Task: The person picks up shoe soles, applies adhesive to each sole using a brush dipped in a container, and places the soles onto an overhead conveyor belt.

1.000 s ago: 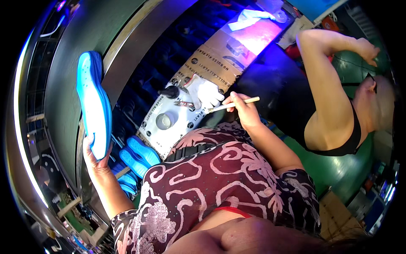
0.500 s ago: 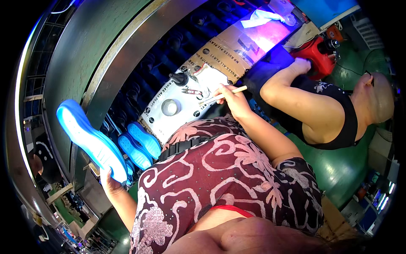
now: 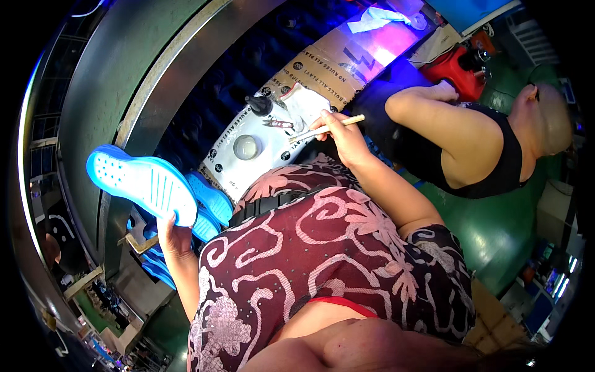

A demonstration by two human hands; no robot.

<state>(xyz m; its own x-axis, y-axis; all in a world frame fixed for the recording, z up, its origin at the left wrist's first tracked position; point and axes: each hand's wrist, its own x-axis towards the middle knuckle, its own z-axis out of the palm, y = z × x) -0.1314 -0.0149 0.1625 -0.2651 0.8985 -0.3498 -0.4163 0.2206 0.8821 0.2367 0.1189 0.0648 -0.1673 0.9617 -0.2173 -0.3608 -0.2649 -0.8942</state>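
Observation:
My left hand (image 3: 171, 234) grips the heel end of a bright blue shoe sole (image 3: 140, 183), held out to my left with its dotted, grooved face turned toward me. My right hand (image 3: 343, 137) pinches a thin wooden-handled brush (image 3: 326, 128), whose tip hangs over a white work board (image 3: 260, 154). On that board stand a small round glue pot (image 3: 246, 147), a black knob-topped bottle (image 3: 258, 104) and small scissors (image 3: 277, 123).
More blue soles (image 3: 209, 201) lie stacked below the board by my left side. A grey conveyor rail (image 3: 118, 93) curves along the left. A person in a black sleeveless top (image 3: 477, 155) works at my right near a red machine (image 3: 455, 65).
My left hand has swung the blue sole from upright down to a near-flat position at my left. The brush hand stays over the board. The neighbouring person's arm has dropped toward the red machine.

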